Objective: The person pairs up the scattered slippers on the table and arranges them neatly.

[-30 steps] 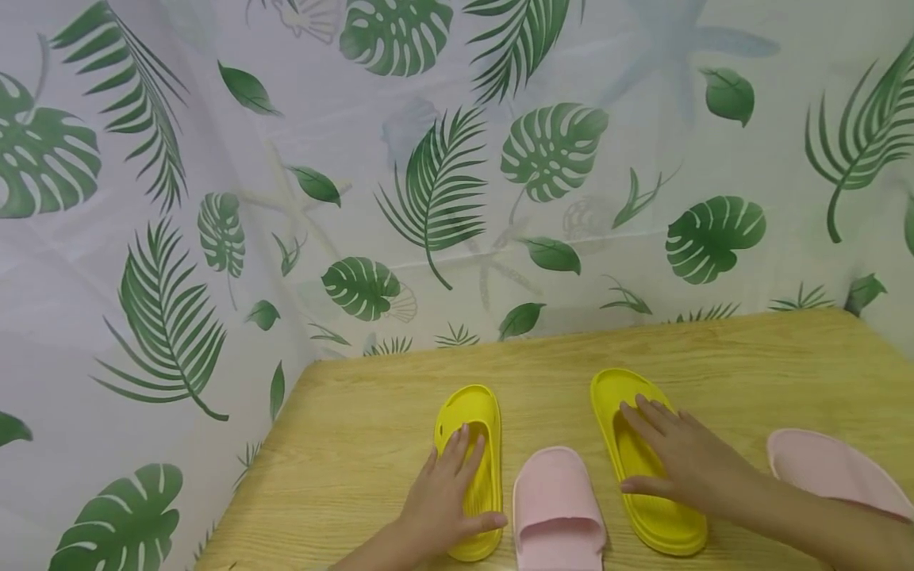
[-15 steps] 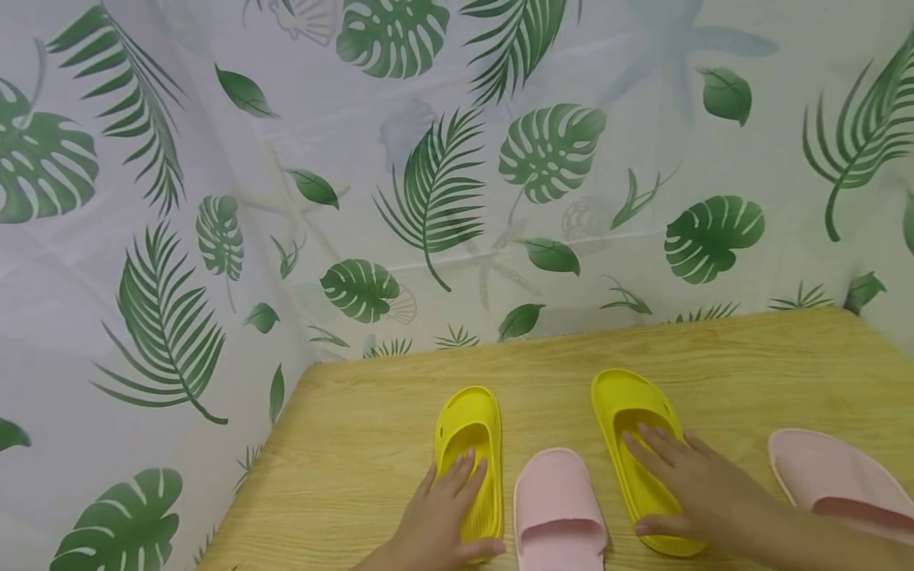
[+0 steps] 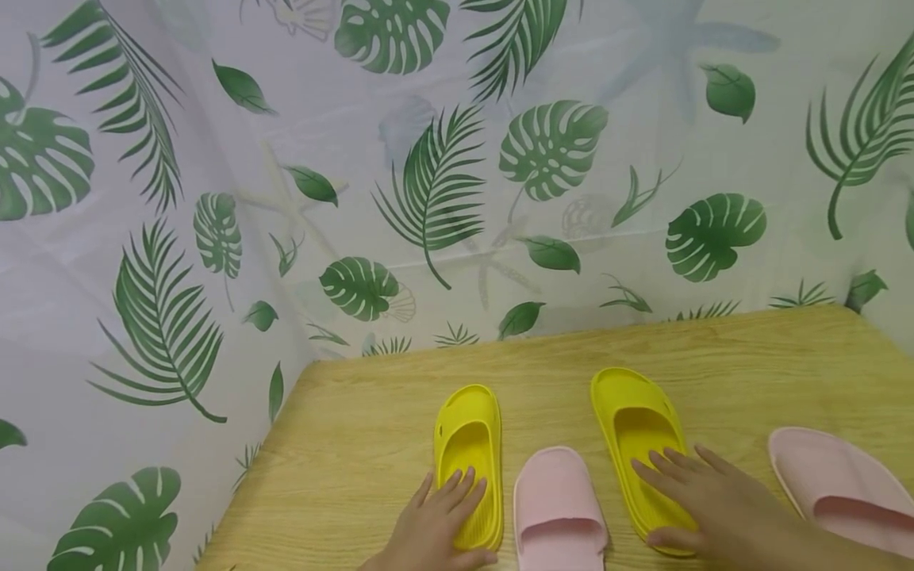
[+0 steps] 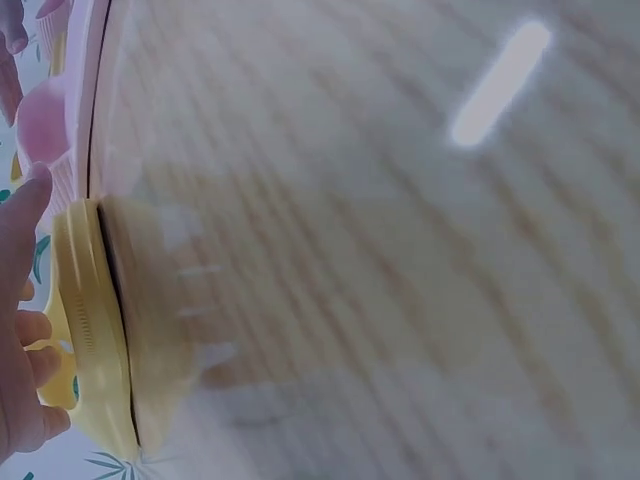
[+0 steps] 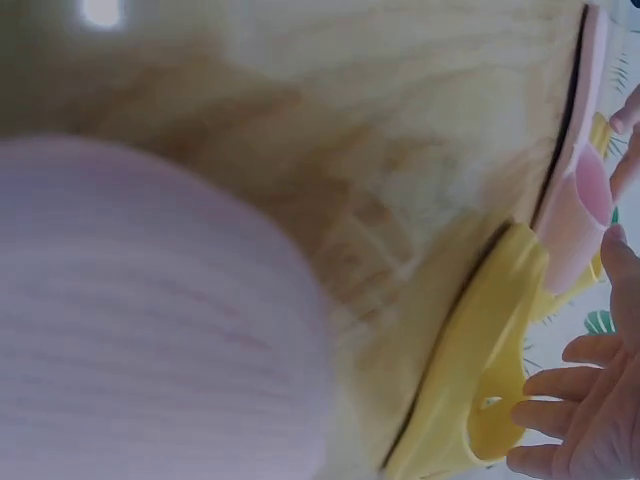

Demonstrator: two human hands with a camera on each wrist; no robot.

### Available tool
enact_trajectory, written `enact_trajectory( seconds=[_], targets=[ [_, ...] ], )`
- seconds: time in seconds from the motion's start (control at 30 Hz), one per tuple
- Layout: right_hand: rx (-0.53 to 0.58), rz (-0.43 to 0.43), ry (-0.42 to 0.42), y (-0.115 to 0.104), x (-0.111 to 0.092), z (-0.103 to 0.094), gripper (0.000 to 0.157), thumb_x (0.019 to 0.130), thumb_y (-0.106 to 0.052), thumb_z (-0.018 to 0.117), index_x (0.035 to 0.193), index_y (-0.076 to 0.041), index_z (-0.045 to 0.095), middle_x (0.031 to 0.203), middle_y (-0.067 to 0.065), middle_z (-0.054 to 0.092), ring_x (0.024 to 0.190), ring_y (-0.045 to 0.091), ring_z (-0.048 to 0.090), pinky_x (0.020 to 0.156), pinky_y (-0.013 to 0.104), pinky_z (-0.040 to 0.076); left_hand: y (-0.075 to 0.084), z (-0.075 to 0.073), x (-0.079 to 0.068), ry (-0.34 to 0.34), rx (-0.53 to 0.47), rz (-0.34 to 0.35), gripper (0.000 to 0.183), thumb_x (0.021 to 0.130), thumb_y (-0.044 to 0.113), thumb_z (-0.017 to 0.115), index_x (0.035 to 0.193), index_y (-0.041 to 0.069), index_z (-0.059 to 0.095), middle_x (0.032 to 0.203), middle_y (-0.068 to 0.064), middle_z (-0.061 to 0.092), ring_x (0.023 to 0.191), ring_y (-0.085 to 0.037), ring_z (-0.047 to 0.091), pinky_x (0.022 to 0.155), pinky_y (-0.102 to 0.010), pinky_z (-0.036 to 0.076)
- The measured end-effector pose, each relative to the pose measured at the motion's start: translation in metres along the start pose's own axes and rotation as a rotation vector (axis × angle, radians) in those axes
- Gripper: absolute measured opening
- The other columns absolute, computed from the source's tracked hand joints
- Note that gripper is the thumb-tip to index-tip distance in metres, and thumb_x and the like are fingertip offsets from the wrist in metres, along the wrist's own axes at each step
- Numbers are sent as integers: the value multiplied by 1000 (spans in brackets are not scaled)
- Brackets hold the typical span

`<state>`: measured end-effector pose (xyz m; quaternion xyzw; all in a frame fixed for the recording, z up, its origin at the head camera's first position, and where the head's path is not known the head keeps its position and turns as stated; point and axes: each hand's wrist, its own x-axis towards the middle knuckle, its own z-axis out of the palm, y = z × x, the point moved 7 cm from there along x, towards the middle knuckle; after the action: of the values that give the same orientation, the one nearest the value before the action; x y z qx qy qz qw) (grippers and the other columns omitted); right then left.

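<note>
On the bench (image 3: 343, 452), my left hand (image 3: 432, 523), fingers extended, is over the left yellow slipper (image 3: 469, 444). After 1 pink slipper (image 3: 557, 492), my right hand (image 3: 721, 507), also uncurled, is over the right yellow slipper (image 3: 635, 420); light, equal touch seems best.

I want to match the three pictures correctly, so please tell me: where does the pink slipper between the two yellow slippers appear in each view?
Head: pink slipper at the bottom, right of centre, between left yellow slipper and right yellow slipper.
Left wrist: upper left edge, pink slipper above left yellow slipper.
Right wrist: near upper right edge, pink slipper mostly above right yellow slipper.
Shared landmark: left hand.
</note>
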<state>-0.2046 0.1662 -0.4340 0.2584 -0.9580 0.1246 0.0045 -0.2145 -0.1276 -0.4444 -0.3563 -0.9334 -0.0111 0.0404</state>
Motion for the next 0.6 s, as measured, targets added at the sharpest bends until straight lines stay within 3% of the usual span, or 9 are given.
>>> enact_trajectory(
  seconds=[0.07,0.33,0.47,0.6],
  targets=[
    [10,12,-47,2,-1,3,77,81,-70,49,133,-13,55,132,13,57,123,39,49,101,62,28,1,1,-2,-6,-3,11,78,87,69,41,141,13,45,144,-8,45,131,-23,45,103,-53,36],
    [-15,-10,-117,5,-5,17,70,83,-68,47,129,-17,60,128,11,60,119,40,52,98,63,32,1,5,-8,-37,-42,45,67,91,64,40,137,17,52,143,-8,47,129,-23,47,100,-51,41],
    [-40,-73,-63,5,-8,20,63,85,-63,51,126,-17,62,125,13,62,114,40,55,92,63,38,2,6,-11,-9,-52,66,62,92,62,40,131,18,58,141,-8,49,127,-25,49,97,-49,44],
    [-84,-149,33,2,-11,20,54,86,-57,56,121,-18,65,119,11,65,110,39,58,86,61,43,5,5,-14,76,-35,115,55,93,56,47,126,15,62,134,-10,55,120,-24,56,91,-45,50]
  ],
)
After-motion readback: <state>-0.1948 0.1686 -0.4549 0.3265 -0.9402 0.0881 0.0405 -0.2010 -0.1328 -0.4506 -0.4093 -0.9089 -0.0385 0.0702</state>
